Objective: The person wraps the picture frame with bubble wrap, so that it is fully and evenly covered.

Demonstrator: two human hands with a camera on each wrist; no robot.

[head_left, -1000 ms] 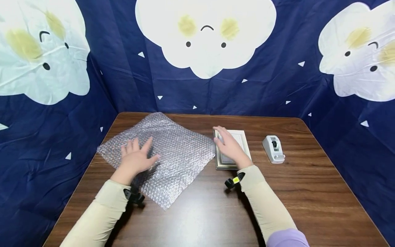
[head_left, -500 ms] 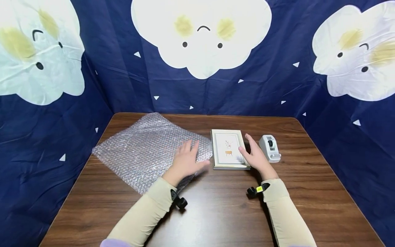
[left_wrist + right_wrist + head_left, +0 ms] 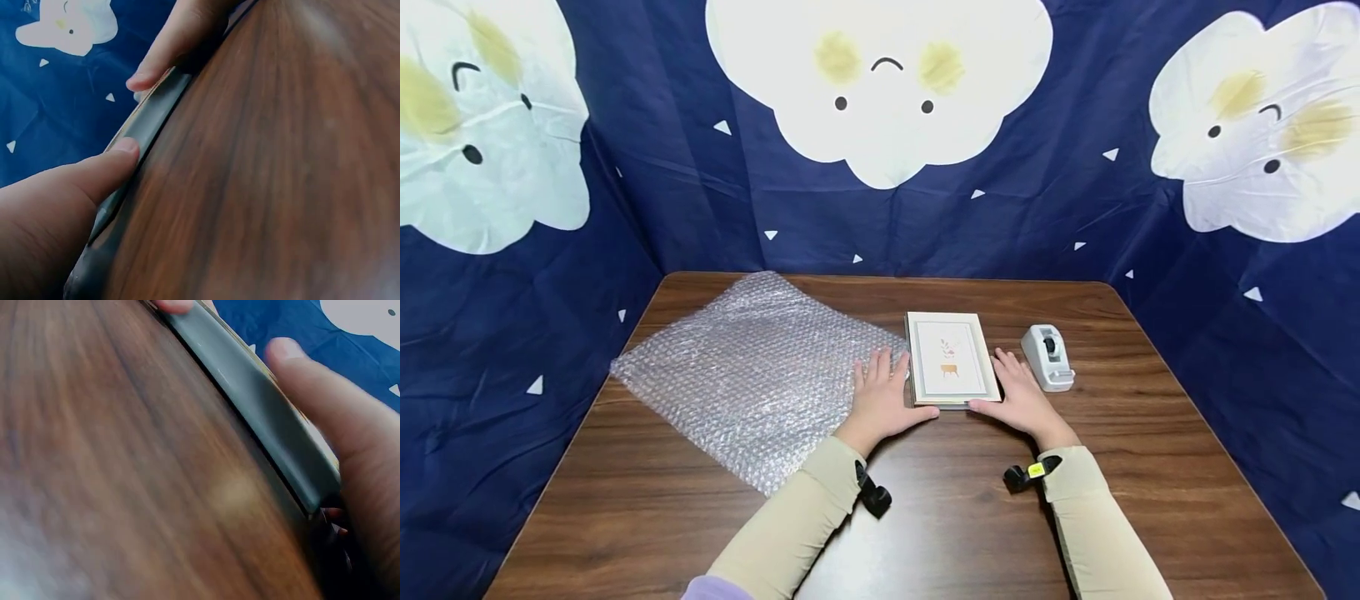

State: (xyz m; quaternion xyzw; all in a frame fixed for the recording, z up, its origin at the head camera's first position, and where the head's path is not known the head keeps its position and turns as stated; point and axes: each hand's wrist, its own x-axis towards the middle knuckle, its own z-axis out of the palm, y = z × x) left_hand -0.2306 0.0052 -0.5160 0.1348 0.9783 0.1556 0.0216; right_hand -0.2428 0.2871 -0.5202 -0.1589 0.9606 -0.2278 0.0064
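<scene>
A cream picture frame with a potted-plant print lies flat on the table, between both hands. At its left side is my left hand, fingers straight and thumb stretched along the near edge; some of its fingers overlap the bubble wrap. My right hand mirrors it on the right side, fingers extended, thumb at the near right corner. In the left wrist view, the left thumb touches the frame's grey side edge. The right wrist view shows the right thumb over that edge's top.
A white tape dispenser stands just right of the right hand. The bubble wrap sheet spreads over the left part of the brown wooden table. Dark blue cloth with clouds hangs behind and on both sides.
My left hand has moved right from over the bubble wrap to the picture frame's left side. My right hand has moved off the frame's top to its right side.
</scene>
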